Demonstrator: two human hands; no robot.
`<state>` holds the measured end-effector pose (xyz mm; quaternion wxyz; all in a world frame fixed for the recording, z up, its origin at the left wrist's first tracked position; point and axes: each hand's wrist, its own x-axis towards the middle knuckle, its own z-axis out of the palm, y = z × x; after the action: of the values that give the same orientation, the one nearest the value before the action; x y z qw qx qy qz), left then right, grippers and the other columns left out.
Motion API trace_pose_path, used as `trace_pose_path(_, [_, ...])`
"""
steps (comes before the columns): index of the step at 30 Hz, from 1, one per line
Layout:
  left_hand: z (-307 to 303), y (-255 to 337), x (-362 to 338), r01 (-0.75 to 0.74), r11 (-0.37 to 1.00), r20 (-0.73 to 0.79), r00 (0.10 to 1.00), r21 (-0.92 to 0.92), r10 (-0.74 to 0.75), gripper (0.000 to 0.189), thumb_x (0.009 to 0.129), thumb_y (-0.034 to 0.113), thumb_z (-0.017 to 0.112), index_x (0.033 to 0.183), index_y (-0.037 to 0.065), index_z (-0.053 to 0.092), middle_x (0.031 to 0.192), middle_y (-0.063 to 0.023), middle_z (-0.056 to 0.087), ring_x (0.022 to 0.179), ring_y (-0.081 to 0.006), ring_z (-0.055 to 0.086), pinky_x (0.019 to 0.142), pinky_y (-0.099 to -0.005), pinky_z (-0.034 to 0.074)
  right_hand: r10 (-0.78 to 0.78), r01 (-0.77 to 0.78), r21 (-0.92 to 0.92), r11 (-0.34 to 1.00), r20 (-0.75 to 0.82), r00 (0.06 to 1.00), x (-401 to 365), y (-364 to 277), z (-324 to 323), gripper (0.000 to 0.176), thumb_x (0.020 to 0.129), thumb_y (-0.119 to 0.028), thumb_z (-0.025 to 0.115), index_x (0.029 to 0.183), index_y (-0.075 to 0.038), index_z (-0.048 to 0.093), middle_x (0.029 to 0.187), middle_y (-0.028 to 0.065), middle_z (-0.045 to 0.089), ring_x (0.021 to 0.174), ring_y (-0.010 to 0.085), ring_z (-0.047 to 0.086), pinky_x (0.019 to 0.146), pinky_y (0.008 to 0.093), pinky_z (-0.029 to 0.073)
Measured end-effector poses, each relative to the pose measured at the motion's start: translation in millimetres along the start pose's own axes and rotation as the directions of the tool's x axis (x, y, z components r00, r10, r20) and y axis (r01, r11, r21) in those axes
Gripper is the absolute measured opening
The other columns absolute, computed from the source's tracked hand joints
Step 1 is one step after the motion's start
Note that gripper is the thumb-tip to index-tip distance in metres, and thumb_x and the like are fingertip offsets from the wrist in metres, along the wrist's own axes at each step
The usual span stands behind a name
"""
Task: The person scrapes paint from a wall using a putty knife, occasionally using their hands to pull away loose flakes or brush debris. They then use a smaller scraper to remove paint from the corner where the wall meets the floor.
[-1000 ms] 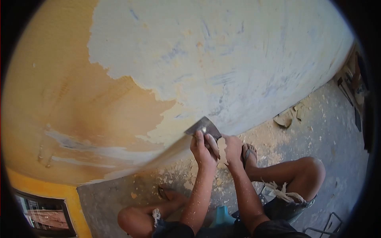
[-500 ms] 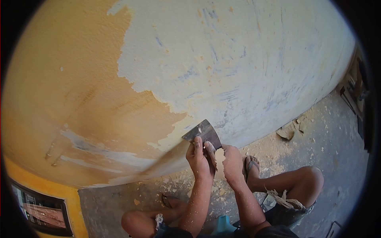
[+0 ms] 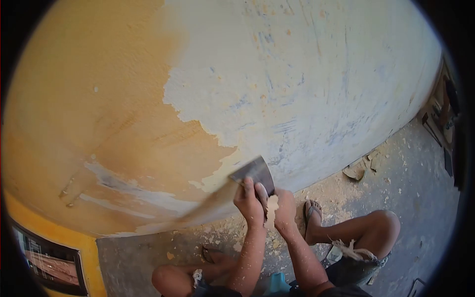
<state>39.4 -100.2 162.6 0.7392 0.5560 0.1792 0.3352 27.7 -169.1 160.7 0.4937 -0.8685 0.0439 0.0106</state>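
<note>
A wide metal scraper (image 3: 255,173) has its blade against the wall, close to the ragged border between orange paint (image 3: 148,143) and the pale stripped surface (image 3: 297,89). My left hand (image 3: 249,202) is closed on the scraper, fingers pressed on the back of its blade. My right hand (image 3: 284,207) is closed around the handle end, just to the right of my left hand; the handle is mostly hidden. A loose cream paint flake (image 3: 271,210) shows in front of my right hand.
Paint chips litter the grey floor (image 3: 415,188) below the wall. Bigger broken pieces (image 3: 354,171) lie near the wall base. My bent knees flank a turquoise object (image 3: 278,283). A dark-framed window (image 3: 49,260) is at lower left, and dark items stand at far right.
The view has shifted slightly, so the wall's paint border appears farther right and lower. Both hands and the scraper sit a little lower in view, and the flake has shifted slightly down.
</note>
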Motion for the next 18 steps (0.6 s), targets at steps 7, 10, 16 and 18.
trace_pose_path(7, [7,39,13,0.089,0.991,0.077,0.994,-0.097,-0.082,0.027,0.096,0.024,0.062,0.086,-0.001,0.064,0.072,0.0014,0.059,0.059,-0.0049,0.050,0.053,-0.0198,0.039,0.018,-0.025,0.157,0.987,0.043,0.999,4,-36,-15,0.064,0.089,-0.058,0.054,0.075,0.002,0.067,0.069,0.0288,0.061,0.074,0.0479,0.062,0.069,0.0478,0.049])
trace_pose_path(10, [16,60,25,0.170,0.969,0.139,0.980,-0.182,-0.146,0.027,0.096,0.025,0.064,0.090,-0.002,0.064,0.075,0.0000,0.061,0.059,-0.0058,0.052,0.053,-0.0202,0.042,-0.051,0.048,0.135,0.990,0.018,0.999,7,-71,-43,0.066,0.090,-0.058,0.054,0.075,0.004,0.066,0.069,0.0297,0.060,0.074,0.0486,0.061,0.068,0.0475,0.049])
trace_pose_path(16, [42,122,33,0.066,0.942,0.173,0.985,-0.329,-0.009,0.025,0.095,0.030,0.064,0.089,0.005,0.060,0.068,0.0017,0.056,0.054,-0.0055,0.052,0.047,-0.0212,0.042,-0.176,0.165,0.201,0.966,0.039,0.984,5,-121,-75,0.066,0.091,-0.056,0.054,0.073,0.006,0.065,0.070,0.0294,0.061,0.073,0.0481,0.062,0.066,0.0492,0.049])
trace_pose_path(18, [34,112,26,0.039,0.965,0.152,0.988,-0.259,0.000,0.026,0.095,0.029,0.064,0.088,0.005,0.060,0.069,0.0014,0.057,0.055,-0.0057,0.053,0.047,-0.0211,0.042,-0.231,0.230,0.122,0.966,-0.010,0.973,6,-92,-56,0.065,0.092,-0.056,0.054,0.073,0.005,0.065,0.070,0.0294,0.061,0.073,0.0481,0.062,0.066,0.0492,0.049])
